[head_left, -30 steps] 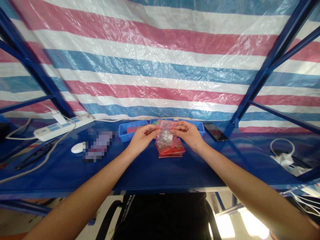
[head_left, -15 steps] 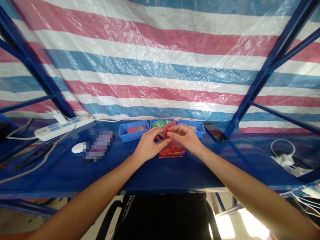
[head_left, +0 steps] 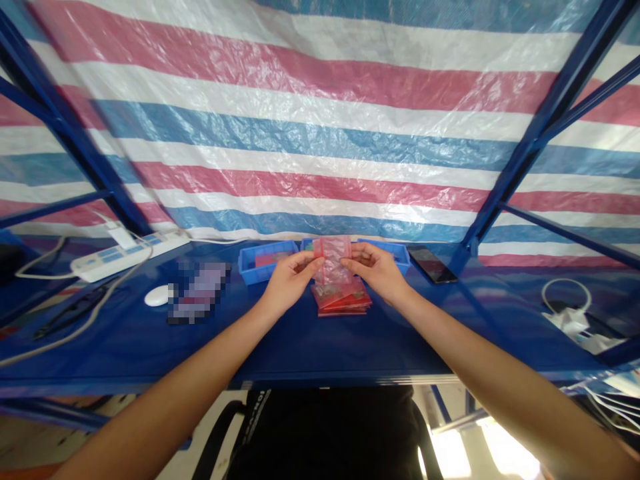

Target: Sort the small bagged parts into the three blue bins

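My left hand (head_left: 287, 281) and my right hand (head_left: 376, 270) pinch the two sides of a small translucent pink plastic bag (head_left: 333, 261), holding it upright between them just above the blue bench (head_left: 300, 340). Right under the bag lies a stack of red bags (head_left: 345, 300). Behind my hands stand small blue trays, one to the left (head_left: 260, 257) and one to the right (head_left: 395, 250).
A black phone (head_left: 431, 263) lies right of the trays. A white power strip (head_left: 120, 255) with cables, a white round object (head_left: 158, 295) and a blurred patch sit at the left. A white charger with coiled cable (head_left: 570, 313) is at the right. Blue rack posts and a striped tarp stand behind.
Half a second ago my hands were close together over the red stack; now they have drawn apart and hold a pink bag upright between them.
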A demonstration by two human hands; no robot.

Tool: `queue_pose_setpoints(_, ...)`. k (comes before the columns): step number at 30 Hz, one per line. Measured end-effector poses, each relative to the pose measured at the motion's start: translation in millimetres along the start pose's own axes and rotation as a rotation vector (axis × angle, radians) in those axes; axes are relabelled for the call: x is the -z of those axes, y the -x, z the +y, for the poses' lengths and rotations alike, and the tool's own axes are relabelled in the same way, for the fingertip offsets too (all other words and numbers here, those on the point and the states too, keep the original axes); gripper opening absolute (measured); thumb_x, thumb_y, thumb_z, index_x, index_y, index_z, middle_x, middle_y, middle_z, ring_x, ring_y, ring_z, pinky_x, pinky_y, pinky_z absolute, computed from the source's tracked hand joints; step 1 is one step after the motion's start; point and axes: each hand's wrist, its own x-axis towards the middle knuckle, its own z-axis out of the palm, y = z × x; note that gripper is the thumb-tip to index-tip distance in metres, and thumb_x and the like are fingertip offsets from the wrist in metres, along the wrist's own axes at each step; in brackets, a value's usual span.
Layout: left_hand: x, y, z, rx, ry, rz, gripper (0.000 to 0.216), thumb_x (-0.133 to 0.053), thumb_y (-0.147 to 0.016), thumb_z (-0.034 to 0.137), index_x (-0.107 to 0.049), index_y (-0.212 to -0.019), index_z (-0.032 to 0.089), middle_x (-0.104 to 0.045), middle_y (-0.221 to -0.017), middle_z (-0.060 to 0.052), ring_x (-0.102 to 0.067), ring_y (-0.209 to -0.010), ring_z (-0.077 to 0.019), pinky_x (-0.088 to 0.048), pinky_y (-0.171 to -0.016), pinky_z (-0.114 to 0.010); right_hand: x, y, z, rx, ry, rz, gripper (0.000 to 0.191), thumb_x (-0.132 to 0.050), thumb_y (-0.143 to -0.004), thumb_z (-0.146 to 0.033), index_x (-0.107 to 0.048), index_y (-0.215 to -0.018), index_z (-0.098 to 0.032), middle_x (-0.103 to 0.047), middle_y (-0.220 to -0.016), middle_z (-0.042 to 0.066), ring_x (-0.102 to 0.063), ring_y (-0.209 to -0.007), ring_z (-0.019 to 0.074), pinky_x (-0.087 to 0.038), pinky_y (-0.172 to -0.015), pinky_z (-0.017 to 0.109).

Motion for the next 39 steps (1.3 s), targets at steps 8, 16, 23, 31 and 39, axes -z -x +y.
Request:
queue_pose_setpoints(8,2,2,-4,-0.122,-0.145,0.154,0.034,-0.079,-0.091,0.047,-0.07,-0.112,0.021,-0.074,-0.105,-0.007,-0.07,-0.098,-0.0222,-0.056,-0.077,-0.03,2,-3,2,-0.009,-0.015,0.109,0.036,-0.09,-0.076,-0.05,-0.071,-0.089,-0.022,-0.075,-0.085,0.0,-0.068,-0.076,0.018,-0.056,-0.077,0.033)
queue_pose_setpoints(16,-8,13,7,-0.101,-0.195,-0.146,0.04,-0.077,-0.093,0.051,-0.074,-0.119,0.021,-0.075,-0.115,-0.009,-0.073,-0.102,-0.0256,-0.059,-0.083,-0.034,-3,9,-6,-0.002,0.084,-0.271,0.036,-0.084,-0.086,-0.041,-0.076,-0.117,-0.025,-0.079,-0.117,0.005,-0.074,-0.104,0.0233,-0.06,-0.092,0.038)
queue_pose_setpoints(23,0,6,3,-0.057,-0.184,-0.054,0.039,-0.066,-0.1,0.055,-0.077,-0.108,0.018,-0.076,-0.093,-0.004,-0.067,-0.082,-0.0202,-0.051,-0.073,-0.029,-5,7,-5,0.042,0.129,-0.153,0.034,-0.083,-0.087,-0.047,-0.077,-0.11,-0.023,-0.079,-0.104,0.006,-0.074,-0.094,0.022,-0.061,-0.086,0.037)
queue_pose_setpoints(31,-2,5,5,0.014,-0.037,-0.103,0.041,-0.073,-0.095,0.055,-0.079,-0.11,0.017,-0.08,-0.103,-0.005,-0.07,-0.086,-0.0203,-0.054,-0.079,-0.029,-3,3,-7,0.031,0.064,-0.016,0.053,-0.093,-0.075,-0.049,-0.069,-0.117,-0.025,-0.079,-0.109,0.004,-0.073,-0.101,0.0232,-0.06,-0.089,0.036)
queue_pose_setpoints(39,-7,8,9,0.047,0.097,-0.162,0.05,-0.085,-0.085,0.053,-0.072,-0.12,0.019,-0.081,-0.107,-0.007,-0.077,-0.096,-0.0252,-0.06,-0.086,-0.034,-6,4,-9,-0.09,-0.131,0.013,0.038,-0.095,-0.072,-0.048,-0.076,-0.092,-0.022,-0.081,-0.093,0.002,-0.073,-0.081,0.0181,-0.059,-0.081,0.032)
